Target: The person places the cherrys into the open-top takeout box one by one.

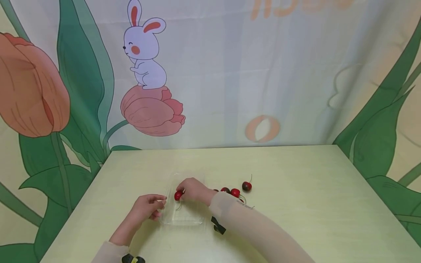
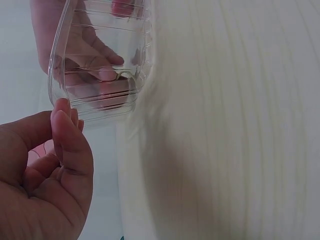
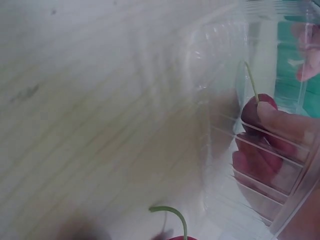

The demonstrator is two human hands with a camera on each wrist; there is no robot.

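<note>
A clear plastic box (image 1: 182, 221) stands on the table. My right hand (image 1: 194, 190) reaches into it and pinches a dark red cherry (image 1: 178, 195) between thumb and fingers, its green stem pointing away from the grip. In the right wrist view this cherry (image 3: 256, 112) shows through the box's ribbed wall. My left hand (image 1: 146, 208) is at the box's left side. The left wrist view has the thumb and fingertips of the left hand (image 2: 50, 175) pinching the rim of the box (image 2: 52, 75). Another red cherry (image 2: 122, 7) shows through the plastic, partly cut off.
Several cherries with stems lie right of the box, some behind the right forearm; among them are a red cherry (image 1: 235, 192) and, farther right, a darker cherry (image 1: 246, 186). The pale wooden table (image 1: 306, 190) ends at a printed curtain (image 1: 213, 84) behind.
</note>
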